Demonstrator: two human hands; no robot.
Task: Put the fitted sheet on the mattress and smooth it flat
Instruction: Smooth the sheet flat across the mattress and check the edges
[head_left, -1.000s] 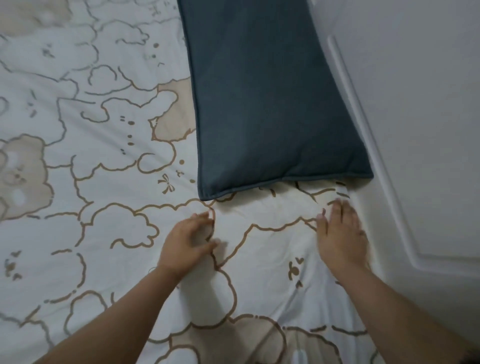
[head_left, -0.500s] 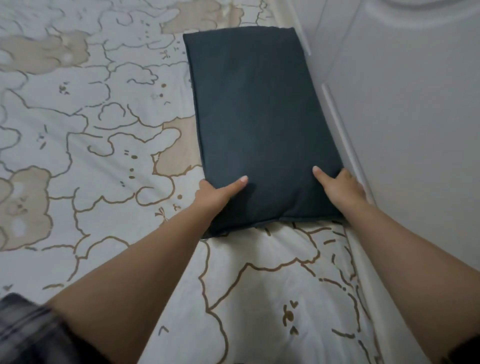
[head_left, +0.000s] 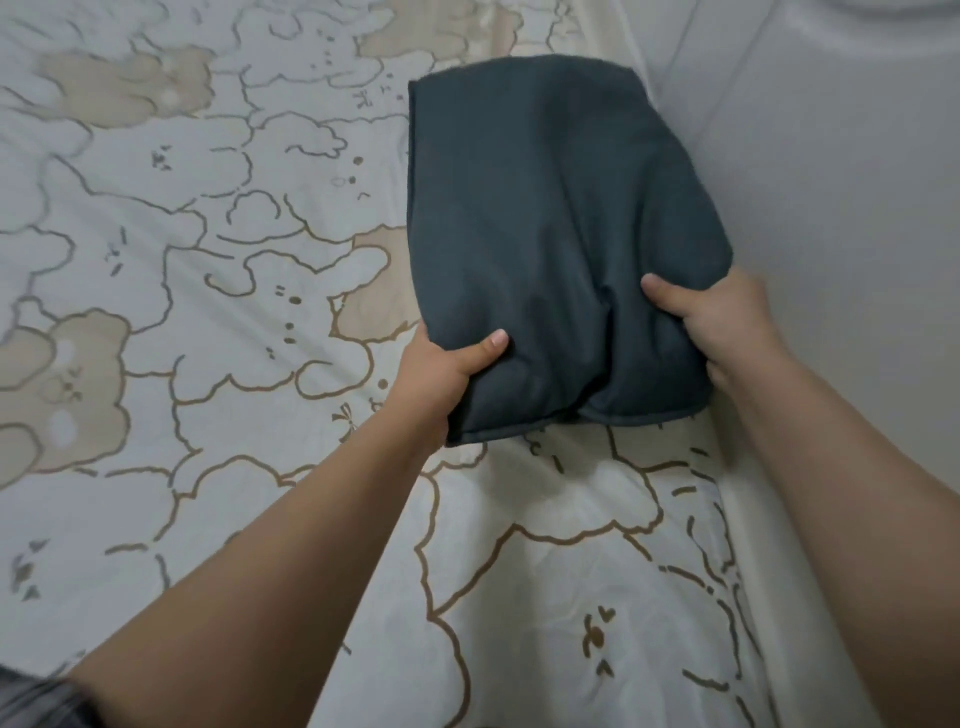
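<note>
The fitted sheet (head_left: 218, 395), cream with brown bear outlines, lies spread over the mattress under us, a bit wrinkled near the wall (head_left: 841, 218). We've got a dark blue pillow (head_left: 545, 218) bunched above it, left hand (head_left: 441, 371) gripping its near left corner, right hand (head_left: 722, 317) clutching the right edge.

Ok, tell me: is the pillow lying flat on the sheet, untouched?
No: both hands, left and right, grip the pillow at its near end.

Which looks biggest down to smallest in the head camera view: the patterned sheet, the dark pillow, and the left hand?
1. Patterned sheet, covering most of the view.
2. Dark pillow.
3. Left hand, smallest, though nearer the camera than most of the pillow.
</note>
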